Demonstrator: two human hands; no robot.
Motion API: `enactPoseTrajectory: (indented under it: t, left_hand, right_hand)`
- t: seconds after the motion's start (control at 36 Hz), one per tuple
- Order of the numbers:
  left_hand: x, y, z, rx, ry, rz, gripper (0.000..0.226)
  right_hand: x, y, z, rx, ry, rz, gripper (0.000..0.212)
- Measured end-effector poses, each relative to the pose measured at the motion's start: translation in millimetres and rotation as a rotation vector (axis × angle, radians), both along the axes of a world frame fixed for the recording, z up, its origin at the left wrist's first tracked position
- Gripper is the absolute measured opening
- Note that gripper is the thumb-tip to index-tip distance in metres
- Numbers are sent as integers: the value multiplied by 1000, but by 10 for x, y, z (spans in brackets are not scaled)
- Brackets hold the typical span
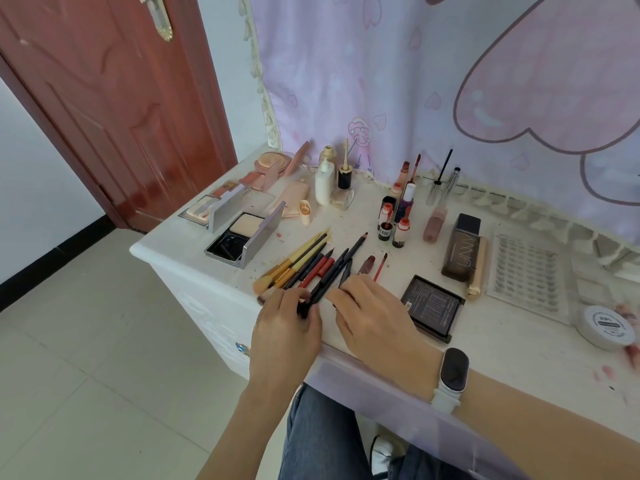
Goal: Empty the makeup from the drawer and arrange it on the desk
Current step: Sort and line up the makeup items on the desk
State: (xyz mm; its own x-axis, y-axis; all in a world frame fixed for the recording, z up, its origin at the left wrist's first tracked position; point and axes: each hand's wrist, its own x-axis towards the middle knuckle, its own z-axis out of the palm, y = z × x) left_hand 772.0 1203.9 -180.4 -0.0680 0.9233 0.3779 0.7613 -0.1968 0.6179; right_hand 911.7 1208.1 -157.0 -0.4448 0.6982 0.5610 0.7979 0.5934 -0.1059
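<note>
your left hand (285, 327) fingers pinching dark pencils (323, 282) near the tabletop (194, 252) front edge, right hand (372, 315) fingers loose, resting beside them

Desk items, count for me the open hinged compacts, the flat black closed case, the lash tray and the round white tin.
Open hinged compacts: 3
Flat black closed case: 1
Lash tray: 1
Round white tin: 1
Total: 6
</note>
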Motion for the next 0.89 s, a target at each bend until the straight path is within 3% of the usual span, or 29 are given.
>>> enactPoseTrajectory:
  t: [0.14,0.25,0.39,0.53,0.67,0.89]
  left_hand:
    - [-105,-19,11,2,-131,27,29]
    - [-168,-22,54,42,-127,39,33]
    - [-145,-50,104,65,-167,17,39]
    - [-22,8,135,-33,-196,-21,44]
    - [148,112,187,-23,-88,-41,16]
    - [338,265,189,-9,79,-124,14]
  right_hand:
    - [-25,44,-39,-62,-53,-18,24]
    - [-10,38,-63,-79,-80,-15,34]
    - [99,51,-50,-114,-8,-43,29]
    - [281,38,-17,-134,13,-84,26]
    - [435,12,-52,-185,-21,-91,22]
    - [512,-49,-85,-204,-13,-82,24]
